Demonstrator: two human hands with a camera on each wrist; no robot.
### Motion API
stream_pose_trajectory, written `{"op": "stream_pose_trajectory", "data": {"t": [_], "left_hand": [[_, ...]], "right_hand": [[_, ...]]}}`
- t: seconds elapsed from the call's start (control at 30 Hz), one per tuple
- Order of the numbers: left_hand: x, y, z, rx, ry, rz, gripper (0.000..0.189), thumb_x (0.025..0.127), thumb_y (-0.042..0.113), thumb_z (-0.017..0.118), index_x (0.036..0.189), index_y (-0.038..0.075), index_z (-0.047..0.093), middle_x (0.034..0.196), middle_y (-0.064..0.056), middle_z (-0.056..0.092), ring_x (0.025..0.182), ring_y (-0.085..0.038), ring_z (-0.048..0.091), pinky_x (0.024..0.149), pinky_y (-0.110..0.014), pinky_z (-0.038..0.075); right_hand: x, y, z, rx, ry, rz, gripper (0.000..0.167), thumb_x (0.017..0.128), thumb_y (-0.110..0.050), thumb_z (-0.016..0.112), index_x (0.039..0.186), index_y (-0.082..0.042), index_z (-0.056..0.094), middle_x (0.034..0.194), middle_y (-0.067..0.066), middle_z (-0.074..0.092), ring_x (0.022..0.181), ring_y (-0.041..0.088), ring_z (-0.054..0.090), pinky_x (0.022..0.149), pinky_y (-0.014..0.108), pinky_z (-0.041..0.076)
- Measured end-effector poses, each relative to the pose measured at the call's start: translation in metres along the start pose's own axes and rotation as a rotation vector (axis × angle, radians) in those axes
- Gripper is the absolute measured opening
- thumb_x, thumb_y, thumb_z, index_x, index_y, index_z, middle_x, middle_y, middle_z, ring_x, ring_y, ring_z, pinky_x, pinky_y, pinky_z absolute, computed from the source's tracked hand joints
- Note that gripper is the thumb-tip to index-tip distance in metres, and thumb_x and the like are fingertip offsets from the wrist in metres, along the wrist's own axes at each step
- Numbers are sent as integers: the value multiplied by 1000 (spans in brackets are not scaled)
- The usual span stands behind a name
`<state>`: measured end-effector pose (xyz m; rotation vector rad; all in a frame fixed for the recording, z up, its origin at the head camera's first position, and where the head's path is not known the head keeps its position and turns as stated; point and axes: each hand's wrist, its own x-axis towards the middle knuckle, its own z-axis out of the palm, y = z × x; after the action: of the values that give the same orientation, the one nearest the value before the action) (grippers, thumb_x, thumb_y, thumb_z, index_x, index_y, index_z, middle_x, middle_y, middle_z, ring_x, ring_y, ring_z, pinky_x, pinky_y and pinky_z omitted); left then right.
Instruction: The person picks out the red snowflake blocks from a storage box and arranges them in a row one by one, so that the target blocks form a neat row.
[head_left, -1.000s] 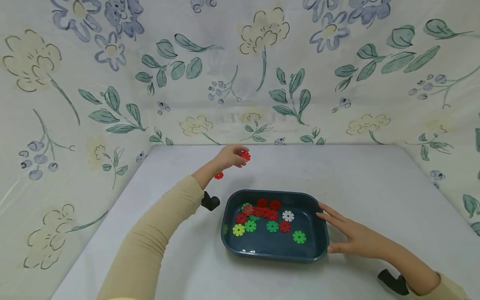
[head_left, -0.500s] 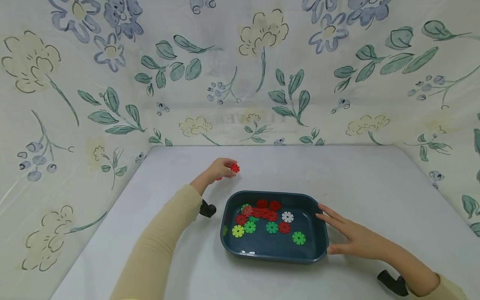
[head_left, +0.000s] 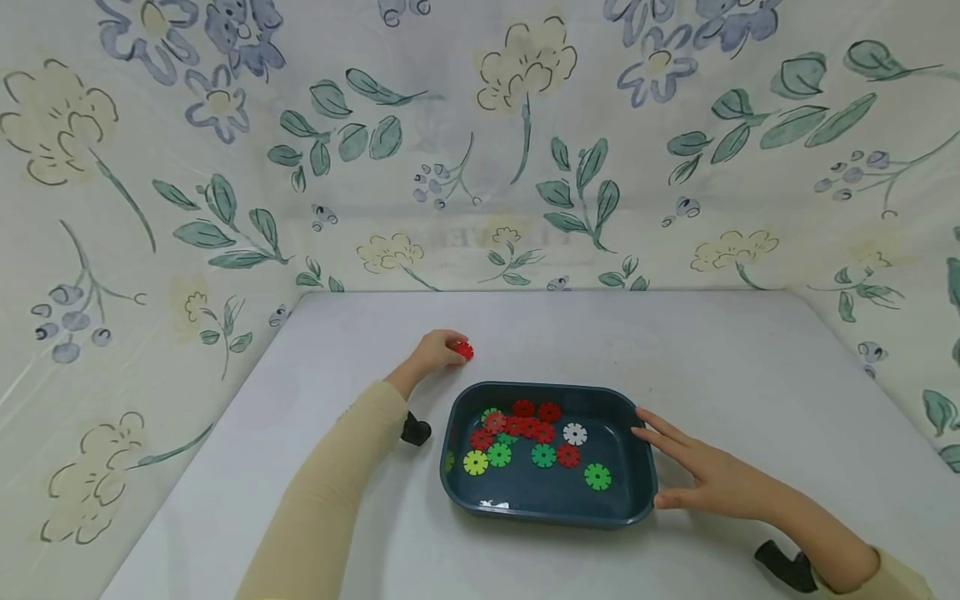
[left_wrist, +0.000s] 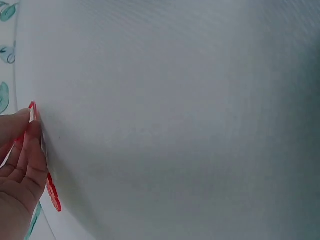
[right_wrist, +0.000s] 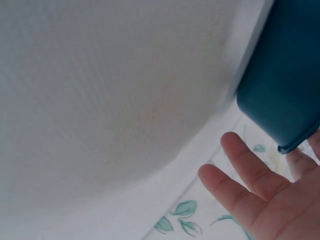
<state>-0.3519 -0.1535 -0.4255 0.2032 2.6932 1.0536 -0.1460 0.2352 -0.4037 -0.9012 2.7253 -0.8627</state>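
Note:
My left hand [head_left: 433, 353] is beyond the tray's far left corner, low over the table, pinching a red notched plastic disc [head_left: 465, 351] between thumb and fingertips. In the left wrist view, that disc's upper edge [left_wrist: 33, 106] shows at the fingertips. A second red disc [left_wrist: 53, 193] lies under the hand, which hides it in the head view. A dark blue tray [head_left: 540, 507] holds several red, green, yellow and white notched discs, mostly gathered on its left. My right hand [head_left: 712, 475] rests at the tray's right end, fingers spread and fingertips at the rim.
The white table [head_left: 735, 350] runs back to a floral cloth [head_left: 480, 167] hung behind and at both sides. Black straps [head_left: 786, 565] sit at the wrists. The tray's raised walls stand between the two hands.
My left hand has come down and back toward the left with the red disc, now covering the other red disc on the table. The right hand and the tray have stayed put.

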Motion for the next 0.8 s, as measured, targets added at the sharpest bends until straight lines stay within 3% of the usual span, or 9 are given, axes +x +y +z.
{"op": "stream_pose_trajectory", "data": {"t": [0.17,0.43,0.57,0.8], "left_hand": [[0,-4,4,77,22,1,38,84,10,64,121,3,56,109,-16,57,93,-24,50,81,-32,48],[-4,-4,3,136,23,-18,34,83,16,66,114,4,59,92,-11,56,80,-21,49,67,-26,45],[-6,-2,3,177,14,-31,32,84,18,65,114,6,60,94,-11,56,82,-21,49,69,-28,45],[-8,-3,0,260,33,-34,31,85,20,62,114,10,61,100,-11,59,86,-23,50,77,-35,45]], "right_hand": [[0,0,1,-10,7,-9,75,81,-44,64,142,-14,33,153,-1,15,124,-19,8,83,54,45],[-1,0,1,-25,7,-14,75,81,-45,64,142,-14,32,153,0,15,126,-16,9,84,54,45],[-1,0,1,-32,14,-15,75,81,-45,64,142,-14,33,153,1,16,125,-18,9,84,53,45],[0,0,1,-8,6,-7,74,81,-43,64,142,-14,33,153,-1,15,130,-9,15,83,56,44]]}}
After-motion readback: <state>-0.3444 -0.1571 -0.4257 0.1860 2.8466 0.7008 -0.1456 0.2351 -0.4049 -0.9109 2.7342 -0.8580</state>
